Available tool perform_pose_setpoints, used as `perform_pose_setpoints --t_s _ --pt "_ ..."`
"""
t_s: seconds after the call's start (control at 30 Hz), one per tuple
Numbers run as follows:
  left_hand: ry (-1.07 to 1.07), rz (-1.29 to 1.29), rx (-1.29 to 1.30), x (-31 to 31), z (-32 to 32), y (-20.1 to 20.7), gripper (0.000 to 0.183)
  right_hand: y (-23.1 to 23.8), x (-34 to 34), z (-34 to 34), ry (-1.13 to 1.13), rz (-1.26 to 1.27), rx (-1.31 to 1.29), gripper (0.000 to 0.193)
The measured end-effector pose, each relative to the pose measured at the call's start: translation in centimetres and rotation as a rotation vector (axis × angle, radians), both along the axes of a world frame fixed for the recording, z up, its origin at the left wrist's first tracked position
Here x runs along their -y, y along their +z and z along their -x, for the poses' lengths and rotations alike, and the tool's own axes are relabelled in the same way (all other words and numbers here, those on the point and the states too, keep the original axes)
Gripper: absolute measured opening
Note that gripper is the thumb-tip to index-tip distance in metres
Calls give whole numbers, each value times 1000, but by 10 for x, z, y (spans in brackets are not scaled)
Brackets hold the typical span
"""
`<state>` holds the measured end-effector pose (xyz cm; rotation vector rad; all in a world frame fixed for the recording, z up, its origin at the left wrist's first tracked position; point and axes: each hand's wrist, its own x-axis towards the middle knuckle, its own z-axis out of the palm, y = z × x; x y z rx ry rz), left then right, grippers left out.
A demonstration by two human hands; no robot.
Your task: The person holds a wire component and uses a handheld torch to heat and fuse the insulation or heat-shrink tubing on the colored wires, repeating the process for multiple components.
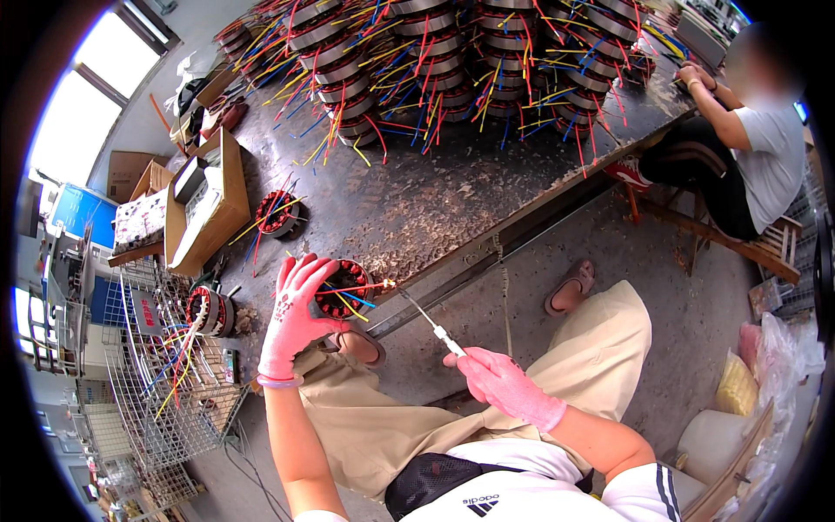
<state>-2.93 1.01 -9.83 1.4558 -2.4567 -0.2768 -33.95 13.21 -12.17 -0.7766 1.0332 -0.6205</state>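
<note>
My left hand (pixel 300 309), in a pink glove, curls round the left side of a motor stator (pixel 355 277) at the table's front edge. The stator has red windings and a dark ring, and red, yellow and blue leads stick out of it. One red lead points right and ends in a bright orange spot. Toward that end reaches the thin metal shaft of a slim white-handled tool (pixel 449 340). My right hand (pixel 507 383), also pink-gloved, is closed on the rear of its handle. Whether shaft and lead touch is too small to tell.
Tall stacks of wired stators (pixel 426 61) fill the back of the worn dark table (pixel 391 200). Single stators (pixel 278 214) lie at the left, near a cardboard box (pixel 209 209). A wire rack (pixel 148 348) stands lower left. Another person (pixel 765 148) sits at the right.
</note>
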Motion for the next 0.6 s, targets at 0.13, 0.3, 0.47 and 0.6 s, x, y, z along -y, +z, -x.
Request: perform_pose_setpoints --t_s 0.13,0.3,0.47,0.6 --pt "-1 -7 3 0 0 0 94 -5 0 0 4 14 17 33" --pt "0 -11 9 1 0 -1 94 -5 0 0 6 10 16 33" --pt "-2 -9 14 1 0 1 93 -3 0 0 6 10 -2 33" --pt "-7 -4 12 1 0 1 93 -6 -1 -1 0 -8 36 34"
